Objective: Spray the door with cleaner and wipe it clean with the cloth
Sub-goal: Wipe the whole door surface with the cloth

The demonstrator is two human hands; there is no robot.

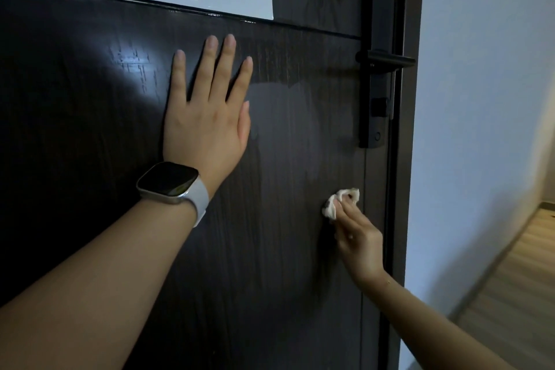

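Door [90, 129], dark woodgrain: left hand [207, 117] flat, fingers straight, bracing panel; right hand [357, 237] pinching small white cloth [338, 203] against it below lever handle [387, 60]; risk: streaks from undersized wad

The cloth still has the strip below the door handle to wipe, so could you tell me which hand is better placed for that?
The right hand. It already pinches the cloth against the door, just below the handle. The left hand lies flat and open on the panel, further away, holding nothing.
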